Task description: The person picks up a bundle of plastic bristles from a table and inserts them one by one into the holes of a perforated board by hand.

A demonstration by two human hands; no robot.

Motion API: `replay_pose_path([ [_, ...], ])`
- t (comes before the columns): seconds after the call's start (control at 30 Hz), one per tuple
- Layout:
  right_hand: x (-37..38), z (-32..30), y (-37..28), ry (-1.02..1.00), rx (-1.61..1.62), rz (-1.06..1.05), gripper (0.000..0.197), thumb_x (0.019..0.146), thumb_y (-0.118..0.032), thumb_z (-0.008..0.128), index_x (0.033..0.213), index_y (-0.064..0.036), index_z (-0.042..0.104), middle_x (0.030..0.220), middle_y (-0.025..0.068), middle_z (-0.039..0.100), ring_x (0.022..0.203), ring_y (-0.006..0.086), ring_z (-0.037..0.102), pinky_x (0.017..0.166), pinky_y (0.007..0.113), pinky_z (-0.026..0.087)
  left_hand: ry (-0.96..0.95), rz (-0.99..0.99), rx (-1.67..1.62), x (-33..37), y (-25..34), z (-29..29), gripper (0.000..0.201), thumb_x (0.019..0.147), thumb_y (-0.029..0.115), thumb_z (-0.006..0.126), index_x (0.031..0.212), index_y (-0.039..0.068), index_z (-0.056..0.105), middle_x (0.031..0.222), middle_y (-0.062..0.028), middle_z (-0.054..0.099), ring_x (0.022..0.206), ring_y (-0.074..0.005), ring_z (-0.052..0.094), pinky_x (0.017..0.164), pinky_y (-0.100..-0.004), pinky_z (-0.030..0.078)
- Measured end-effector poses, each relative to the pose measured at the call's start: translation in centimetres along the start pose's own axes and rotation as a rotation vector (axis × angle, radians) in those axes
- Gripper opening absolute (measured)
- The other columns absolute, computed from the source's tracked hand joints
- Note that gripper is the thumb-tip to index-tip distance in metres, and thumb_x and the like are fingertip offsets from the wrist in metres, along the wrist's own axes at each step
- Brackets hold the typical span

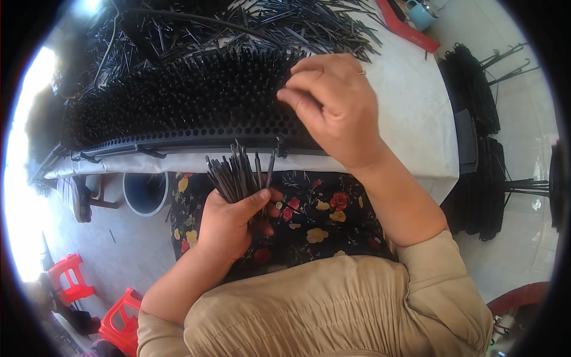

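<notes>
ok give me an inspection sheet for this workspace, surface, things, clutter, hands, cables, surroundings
Surface: pale table, its right side showing.
Job's things: bundle of thin black sticks; perforated black rack with upright black pieces.
Clutter: loose black sticks heaped behind the rack; pale blue mug, upper right.
Hands: left hand grips the bundle; right hand curled at the rack's right end, grasp unclear.
Cables: dark curved strand over the heap, perhaps a cable; cannot tell.
Surroundings: red stools and bucket, left; dark bundles, right.
</notes>
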State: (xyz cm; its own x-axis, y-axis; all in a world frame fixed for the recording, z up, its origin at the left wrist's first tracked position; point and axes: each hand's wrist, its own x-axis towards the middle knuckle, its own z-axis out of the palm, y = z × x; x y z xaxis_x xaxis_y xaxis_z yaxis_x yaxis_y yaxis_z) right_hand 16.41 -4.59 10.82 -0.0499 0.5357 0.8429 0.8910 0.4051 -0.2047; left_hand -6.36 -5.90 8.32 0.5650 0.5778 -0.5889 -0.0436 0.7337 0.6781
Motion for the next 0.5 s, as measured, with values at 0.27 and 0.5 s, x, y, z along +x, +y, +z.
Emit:
replay_pose_path([
  [0.27, -3.2, -2.4, -6.8, -0.336, 0.690, 0.839, 0.034, 0.080, -0.002, 0.074, 0.111, -0.0017, 0.062, 0.081, 0.0104, 0.069, 0.067, 0.0145, 0.065, 0.062, 0.028, 0.052, -0.034, 0.143, -0.047, -0.4, -0.5, 0.1, 0.021, 0.089, 0.004, 0.064, 0.109, 0.000, 0.061, 0.092, -0.0113, 0.068, 0.074, -0.0175, 0.064, 0.052, -0.0288, 0.053],
  [0.5, -1.9, -2.1, -2.4, 0.126, 0.510, 0.581, 0.030, 0.083, 0.004, 0.072, 0.106, -0.0026, 0.056, 0.082, 0.0037, 0.067, 0.075, 0.0058, 0.061, 0.065, 0.020, 0.050, -0.052, 0.071, 0.078, -0.3, -0.3, 0.0, 0.029, 0.088, 0.007, 0.068, 0.114, -0.002, 0.057, 0.090, -0.0151, 0.069, 0.062, -0.0155, 0.060, 0.047, -0.0256, 0.046],
])
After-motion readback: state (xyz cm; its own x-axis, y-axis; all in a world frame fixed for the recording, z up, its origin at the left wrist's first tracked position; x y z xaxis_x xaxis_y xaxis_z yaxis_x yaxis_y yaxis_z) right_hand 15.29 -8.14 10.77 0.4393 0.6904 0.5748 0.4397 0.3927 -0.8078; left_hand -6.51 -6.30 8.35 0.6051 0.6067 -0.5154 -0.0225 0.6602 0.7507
